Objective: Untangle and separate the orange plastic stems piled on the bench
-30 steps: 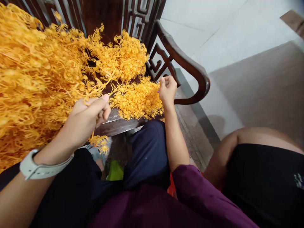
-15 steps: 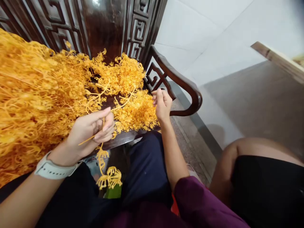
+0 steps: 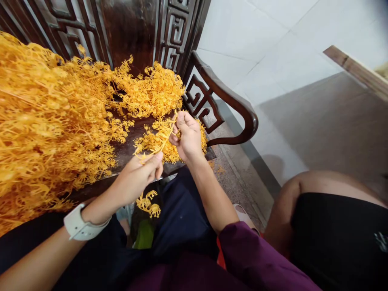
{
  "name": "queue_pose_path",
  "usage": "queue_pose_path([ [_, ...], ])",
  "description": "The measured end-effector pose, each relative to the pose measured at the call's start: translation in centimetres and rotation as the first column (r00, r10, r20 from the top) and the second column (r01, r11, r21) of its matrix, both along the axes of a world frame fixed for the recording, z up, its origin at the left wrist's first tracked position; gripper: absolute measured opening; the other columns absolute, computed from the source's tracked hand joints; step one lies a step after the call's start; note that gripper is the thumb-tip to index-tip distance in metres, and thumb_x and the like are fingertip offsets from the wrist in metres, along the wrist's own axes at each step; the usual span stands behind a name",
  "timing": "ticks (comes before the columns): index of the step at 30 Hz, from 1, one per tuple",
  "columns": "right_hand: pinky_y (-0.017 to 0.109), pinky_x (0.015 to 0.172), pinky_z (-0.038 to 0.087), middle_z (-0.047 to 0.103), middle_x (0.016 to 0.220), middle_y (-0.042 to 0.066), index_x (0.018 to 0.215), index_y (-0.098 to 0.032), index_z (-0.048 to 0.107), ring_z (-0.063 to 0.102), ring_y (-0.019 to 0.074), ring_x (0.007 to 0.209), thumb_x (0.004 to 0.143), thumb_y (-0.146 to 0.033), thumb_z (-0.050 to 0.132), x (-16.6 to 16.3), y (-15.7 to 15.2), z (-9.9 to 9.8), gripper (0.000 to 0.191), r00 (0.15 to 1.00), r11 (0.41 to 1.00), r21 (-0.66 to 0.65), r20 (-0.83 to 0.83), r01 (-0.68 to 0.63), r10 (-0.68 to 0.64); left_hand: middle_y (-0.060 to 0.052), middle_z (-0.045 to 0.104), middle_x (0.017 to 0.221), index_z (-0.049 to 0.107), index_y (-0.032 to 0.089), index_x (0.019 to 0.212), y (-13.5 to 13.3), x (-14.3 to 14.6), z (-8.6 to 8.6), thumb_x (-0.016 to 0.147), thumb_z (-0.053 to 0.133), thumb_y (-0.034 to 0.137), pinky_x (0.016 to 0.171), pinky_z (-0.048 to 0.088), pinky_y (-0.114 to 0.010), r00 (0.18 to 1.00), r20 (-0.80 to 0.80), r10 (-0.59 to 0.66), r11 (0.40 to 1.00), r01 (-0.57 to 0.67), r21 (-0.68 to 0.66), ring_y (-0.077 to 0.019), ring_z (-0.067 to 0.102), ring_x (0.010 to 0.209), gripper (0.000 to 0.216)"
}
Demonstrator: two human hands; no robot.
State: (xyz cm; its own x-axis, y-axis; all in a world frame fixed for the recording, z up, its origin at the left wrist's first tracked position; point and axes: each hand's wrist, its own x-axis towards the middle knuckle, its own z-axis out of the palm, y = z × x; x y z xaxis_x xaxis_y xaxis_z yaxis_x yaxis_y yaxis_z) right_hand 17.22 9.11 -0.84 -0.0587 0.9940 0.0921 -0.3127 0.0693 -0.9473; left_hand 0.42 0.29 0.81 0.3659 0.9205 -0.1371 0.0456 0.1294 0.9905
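Observation:
My left hand (image 3: 138,180) is closed, thumb pressed against the fingers, on a thin yellow artificial flower stem (image 3: 165,140). My right hand (image 3: 190,135) pinches the upper end of that stem, so it runs slantwise between the two hands. Below the left hand hangs a yellow sprig (image 3: 149,204) with curled tips; whether it joins the held stem is hidden. Just behind the hands lies a small heap of yellow sprigs (image 3: 147,141), partly covered by the right hand and forearm.
A big yellow pile (image 3: 51,121) fills the left of the dark wooden bench (image 3: 125,151), with another clump (image 3: 156,91) at its back. The curved armrest (image 3: 239,105) bounds the right side. Another person's leg (image 3: 285,202) is at the right. A wooden board edge (image 3: 354,70) juts in.
My right hand has moved left and slightly down onto the stem's upper end. My left hand has shifted right, bringing the hands closer together. The hanging sprig has moved up and right.

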Motion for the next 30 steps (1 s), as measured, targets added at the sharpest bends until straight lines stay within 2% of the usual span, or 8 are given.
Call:
queue_pose_path([
  [7,0.023,0.042,0.022,0.030,0.057,-0.009,0.080,-0.026,0.046,0.024,0.0073,0.046,0.093,-0.080,0.070,-0.8,0.7,-0.6,0.061,0.993,0.994,-0.017,0.043,0.112,-0.112,0.001,0.040,0.053,0.049,0.019,0.053,-2.1,2.4,-0.2,0.108,0.050,0.041,0.049,0.024,-0.029,0.975,0.080,0.207,0.978,-0.206,-0.019,-0.0096,0.035,0.048,0.058],
  [12,0.020,0.041,0.020,0.027,0.060,-0.009,0.085,-0.026,0.045,0.022,0.0063,0.046,0.098,-0.078,0.064,-1.5,0.7,-0.4,0.057,0.982,0.982,-0.004,-0.004,0.188,-0.188,0.003,0.035,0.049,0.050,0.021,0.055,-2.1,3.6,-1.0,0.107,0.052,0.044,0.047,0.020,-0.031,0.939,0.232,0.253,0.960,-0.214,-0.178,-0.0101,0.032,0.043,0.057],
  [15,0.021,0.039,0.019,0.026,0.057,-0.010,0.084,-0.026,0.044,0.019,0.0060,0.043,0.102,-0.073,0.062,-1.4,0.9,-0.2,0.054,0.984,0.982,-0.071,-0.021,0.175,-0.177,0.004,0.033,0.048,0.050,0.021,0.056,-2.2,4.0,-1.3,0.108,0.052,0.044,0.048,0.019,-0.032,0.920,0.277,0.277,0.954,-0.229,-0.192,-0.0102,0.030,0.043,0.057],
  [17,0.022,0.039,0.019,0.028,0.054,-0.011,0.084,-0.026,0.044,0.019,0.0068,0.042,0.105,-0.070,0.059,-0.8,1.7,-0.2,0.051,0.983,0.975,-0.138,-0.033,0.174,-0.180,0.002,0.036,0.050,0.049,0.020,0.055,-3.0,4.2,-1.4,0.109,0.051,0.043,0.049,0.022,-0.032,0.933,0.246,0.264,0.963,-0.239,-0.128,-0.0103,0.033,0.046,0.058],
  [20,0.022,0.039,0.015,0.028,0.050,-0.012,0.083,-0.027,0.039,0.017,0.0075,0.041,0.109,-0.069,0.052,1.1,3.6,-0.4,0.051,0.952,0.932,-0.226,-0.052,0.283,-0.302,0.000,0.043,0.056,0.047,0.019,0.056,-5.2,4.5,-1.7,0.112,0.050,0.044,0.053,0.028,-0.031,0.969,0.166,0.183,0.983,-0.181,-0.028,-0.0115,0.040,0.054,0.061],
  [22,0.023,0.040,0.013,0.026,0.048,-0.013,0.081,-0.027,0.037,0.015,0.0078,0.040,0.109,-0.070,0.051,2.5,4.5,-0.5,0.053,0.929,0.906,-0.248,-0.049,0.344,-0.366,0.000,0.042,0.056,0.047,0.020,0.058,-6.5,4.7,-1.9,0.113,0.048,0.050,0.052,0.027,-0.031,0.972,0.182,0.147,0.988,-0.136,-0.069,-0.0123,0.039,0.053,0.062],
  [26,0.024,0.041,0.015,0.033,0.047,-0.013,0.083,-0.025,0.051,0.018,0.0077,0.040,0.103,-0.074,0.060,4.0,4.0,-0.6,0.053,0.968,0.944,-0.219,0.001,0.247,-0.252,0.001,0.042,0.055,0.055,0.020,0.061,-6.4,4.4,-1.6,0.108,0.054,0.062,0.048,0.026,-0.031,0.963,0.209,0.169,0.983,-0.151,-0.101,-0.0116,0.036,0.048,0.063],
  [30,0.023,0.044,0.031,0.057,0.064,-0.006,0.088,-0.023,0.060,0.043,0.0077,0.047,0.094,-0.077,0.070,3.2,2.2,-0.9,0.055,0.995,0.969,-0.227,0.030,0.102,-0.098,0.003,0.041,0.049,0.059,0.020,0.062,-4.1,3.6,-0.7,0.105,0.057,0.067,0.047,0.026,-0.030,0.938,0.177,0.298,0.954,-0.292,-0.063,-0.0107,0.035,0.043,0.063],
])
